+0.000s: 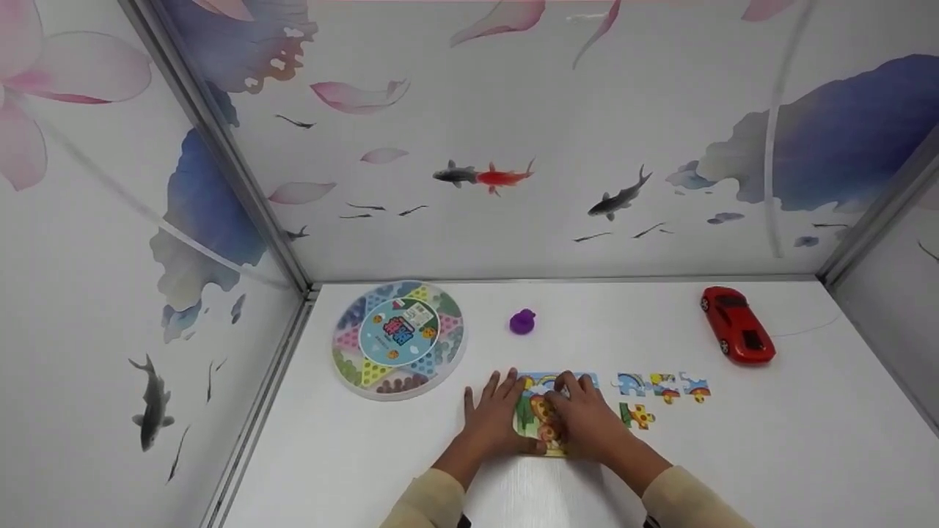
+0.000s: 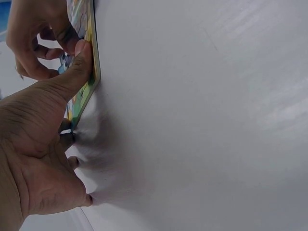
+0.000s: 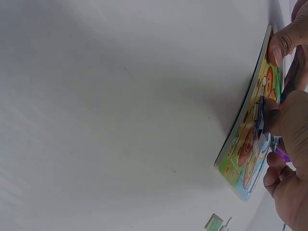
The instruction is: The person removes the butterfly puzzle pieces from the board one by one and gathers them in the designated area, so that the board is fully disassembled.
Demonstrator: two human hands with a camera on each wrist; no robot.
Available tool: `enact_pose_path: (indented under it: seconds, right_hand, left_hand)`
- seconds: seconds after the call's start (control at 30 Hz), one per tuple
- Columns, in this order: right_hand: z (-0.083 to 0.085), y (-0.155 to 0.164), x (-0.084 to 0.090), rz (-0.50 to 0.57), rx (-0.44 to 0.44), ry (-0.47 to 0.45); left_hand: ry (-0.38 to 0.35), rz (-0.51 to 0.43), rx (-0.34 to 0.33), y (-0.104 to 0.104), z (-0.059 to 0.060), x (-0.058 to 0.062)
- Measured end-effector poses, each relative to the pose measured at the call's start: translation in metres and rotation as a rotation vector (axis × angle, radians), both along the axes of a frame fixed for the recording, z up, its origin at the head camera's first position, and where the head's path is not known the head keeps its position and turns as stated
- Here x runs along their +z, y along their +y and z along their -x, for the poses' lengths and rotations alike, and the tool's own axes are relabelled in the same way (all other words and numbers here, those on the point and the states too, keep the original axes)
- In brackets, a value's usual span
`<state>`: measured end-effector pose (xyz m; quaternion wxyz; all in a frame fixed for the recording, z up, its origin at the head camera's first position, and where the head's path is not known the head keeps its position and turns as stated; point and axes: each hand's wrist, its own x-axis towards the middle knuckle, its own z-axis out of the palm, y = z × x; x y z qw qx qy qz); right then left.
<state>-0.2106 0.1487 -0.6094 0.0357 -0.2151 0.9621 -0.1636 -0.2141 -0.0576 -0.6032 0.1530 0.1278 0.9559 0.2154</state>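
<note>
Yellow-edged jigsaw puzzle (image 1: 541,418) lies on the bench (image 1: 352,462), at five o'clock in the head view; the spread left hand (image 1: 495,424) braces it, the right hand (image 1: 589,424) pinches a tilted puzzle piece (image 3: 260,117), probably best eased gently, without disturbing its neighbours.

Flat rectangular cartoon-printed puzzle board (image 3: 246,149) on smooth white table (image 3: 120,120). Bare left hand (image 3: 291,39): thumb on board close to one corner. Bare right hand (image 3: 298,137) pinches thin tilted dark-blue piece (image 3: 260,115) above board. Green printed puzzle piece (image 3: 214,222) beyond opposite corner.
</note>
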Motion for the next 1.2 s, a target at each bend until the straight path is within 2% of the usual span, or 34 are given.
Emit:
enact_pose_path:
  seconds: [0.47, 0.6, 0.83, 1.0, 1.2]
  right_hand:
    - [-0.002, 0.004, 0.007, 0.034, 0.076, -0.056]
    - [-0.002, 0.007, 0.008, -0.001, 0.093, -0.065]
    - [-0.002, 0.017, 0.006, -0.097, 0.168, -0.011]
    - [0.000, 0.024, 0.008, -0.023, 0.157, -0.013]
    - [0.000, 0.047, 0.013, 0.055, 0.106, 0.056]
  left_hand:
    - [-0.010, -0.004, -0.013, -0.001, -0.001, 0.001]
    - [-0.020, -0.009, -0.010, 0.000, -0.001, 0.000]
    - [-0.021, -0.011, -0.011, -0.001, -0.001, -0.001]
    - [-0.007, -0.024, -0.014, -0.002, -0.001, 0.001]
    - [0.004, -0.046, -0.013, -0.004, 0.000, -0.003]
